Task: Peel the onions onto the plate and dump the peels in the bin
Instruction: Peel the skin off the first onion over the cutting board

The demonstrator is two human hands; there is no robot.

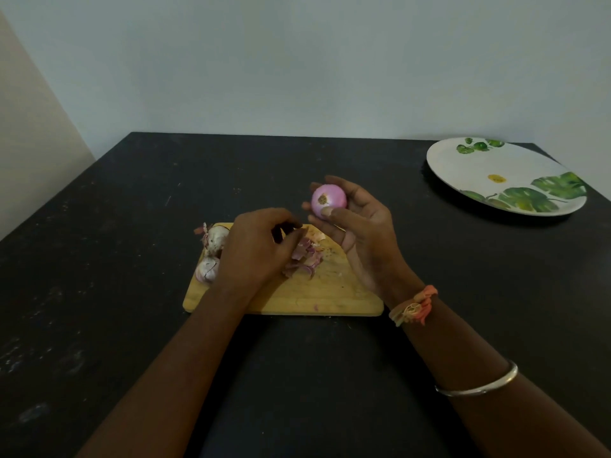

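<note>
The right hand (360, 226) cups a peeled onion (329, 200), thumb and fingertips curled round it, just past the far edge of the cutting board (297, 299). The onion looks small, firm and light, but its bare surface is smooth and probably slick, so a hold across the widest part seems safer than one at the root end that faces the camera. The plate (463, 180) lies well apart, at two o'clock from the board. The left hand (254, 249) hovers curled over the loose peels (305, 256); whether it pinches a scrap I cannot tell. Those peels look papery, nearly weightless and apt to scatter. Two unpeeled onions (215, 239) at the board's nine o'clock are partly hidden behind that hand. No bin is in view.
</note>
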